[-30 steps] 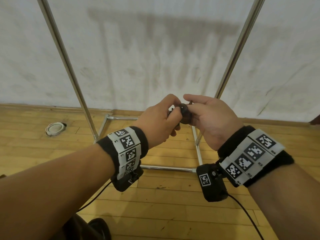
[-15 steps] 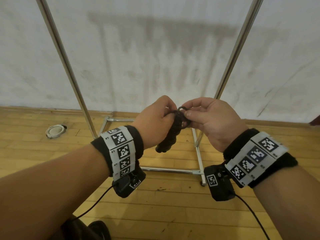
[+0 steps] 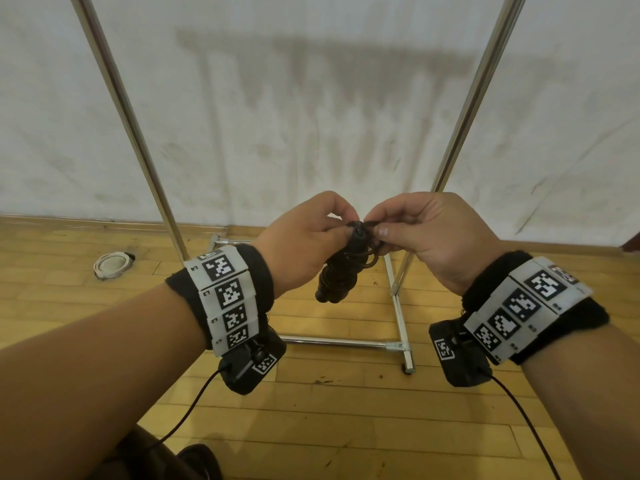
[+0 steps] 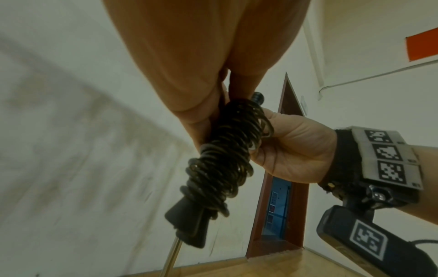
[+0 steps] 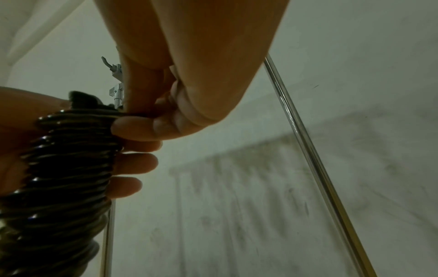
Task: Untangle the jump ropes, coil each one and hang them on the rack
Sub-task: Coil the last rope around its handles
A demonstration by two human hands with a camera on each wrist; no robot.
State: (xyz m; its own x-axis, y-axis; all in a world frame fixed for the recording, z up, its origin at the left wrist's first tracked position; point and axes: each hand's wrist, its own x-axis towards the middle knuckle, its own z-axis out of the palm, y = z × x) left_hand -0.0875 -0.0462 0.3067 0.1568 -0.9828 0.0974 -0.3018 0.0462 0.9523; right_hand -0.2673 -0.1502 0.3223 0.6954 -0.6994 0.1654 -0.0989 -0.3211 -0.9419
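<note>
A black jump rope [image 3: 341, 271] is wound in tight coils round its own handles and hangs as a bundle between my hands. My left hand [image 3: 308, 242] grips the top of the bundle [image 4: 227, 151], fingers curled round the coils. My right hand [image 3: 412, 233] pinches the loose rope end at the top of the coils [image 5: 71, 168], thumb against forefinger. The handle ends [image 4: 189, 226] stick out below the bundle. The rack's two chrome uprights [image 3: 128, 116] rise behind my hands; its top bar is out of view.
The rack's chrome base frame [image 3: 398, 320] lies on the wooden floor under my hands. A round white object [image 3: 112, 265] sits on the floor at the left by the wall. A white wall stands close behind. A doorway [image 4: 277, 187] shows in the left wrist view.
The bundle has swung from hidden between my hands to hanging down in view. My right fingers have shifted to pinch the rope end at its top. Both hands rose slightly.
</note>
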